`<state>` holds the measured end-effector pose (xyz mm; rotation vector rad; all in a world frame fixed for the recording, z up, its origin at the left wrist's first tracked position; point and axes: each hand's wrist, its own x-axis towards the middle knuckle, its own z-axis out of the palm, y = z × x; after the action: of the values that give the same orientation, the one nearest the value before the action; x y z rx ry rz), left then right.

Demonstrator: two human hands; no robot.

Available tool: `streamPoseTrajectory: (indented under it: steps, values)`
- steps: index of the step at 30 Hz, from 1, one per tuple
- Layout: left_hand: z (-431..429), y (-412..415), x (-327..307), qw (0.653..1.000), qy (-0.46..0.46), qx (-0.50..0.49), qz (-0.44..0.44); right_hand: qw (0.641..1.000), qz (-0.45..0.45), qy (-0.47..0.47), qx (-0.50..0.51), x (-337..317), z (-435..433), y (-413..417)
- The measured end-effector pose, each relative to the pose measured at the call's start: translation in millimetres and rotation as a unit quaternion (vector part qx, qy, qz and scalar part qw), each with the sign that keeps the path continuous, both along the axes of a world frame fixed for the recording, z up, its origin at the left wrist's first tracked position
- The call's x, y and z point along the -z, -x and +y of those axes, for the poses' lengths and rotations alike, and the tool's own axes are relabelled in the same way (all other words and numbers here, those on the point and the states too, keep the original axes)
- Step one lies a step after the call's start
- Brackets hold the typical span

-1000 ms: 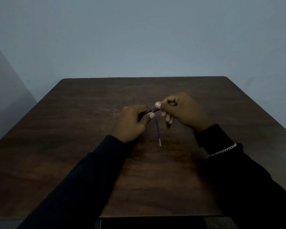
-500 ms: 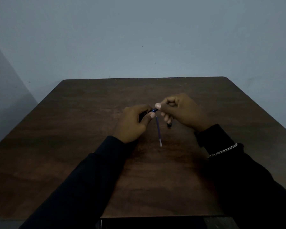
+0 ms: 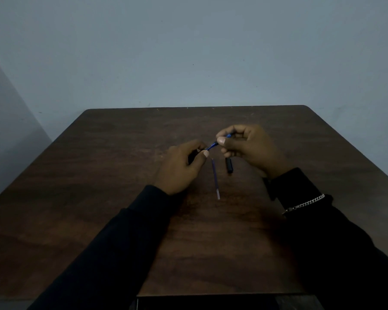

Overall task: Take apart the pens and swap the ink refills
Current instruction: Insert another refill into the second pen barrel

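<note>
Blue plastic now shows plainly between the two hands: the blue pen section runs from the left thumb tip up to the right thumb and forefinger. A second ago only a speck of it was visible, because the hands were nearly touching. The right hand has since drawn up and away to the right, pinching the far end of the blue section. The left hand stays curled around a dark barrel, most of which is hidden in the fist. I judge this to be a pen coming apart, or a section being slid out of its housing, so the dismantling is under way and the swap is not yet done. One loose ink refill lies on the wooden table, just below and between the fingertips, pointing toward the person. A short black piece sits under the right hand's curled fingers; whether it is held or resting I cannot tell. The only container is the barrel, and its contents cannot be seen.
</note>
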<state>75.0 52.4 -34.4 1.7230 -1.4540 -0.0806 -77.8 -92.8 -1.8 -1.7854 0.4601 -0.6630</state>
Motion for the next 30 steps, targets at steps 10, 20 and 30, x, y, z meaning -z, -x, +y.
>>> streamPoseTrajectory:
  steps: [10,20,30]
  values:
    - [-5.0,-5.6,6.5,0.997,0.045,0.000,0.058,0.979,-0.123,-0.160,0.019,-7.0,-9.3,4.2]
    - [-8.7,-9.5,12.2,0.997,0.061,-0.018,0.039,0.980,0.094,0.067,0.165,-8.3,-22.0,18.4]
    - [-7.8,-9.1,12.3,0.997,0.064,-0.018,0.037,0.901,0.383,0.137,0.150,8.4,-18.6,-1.7]
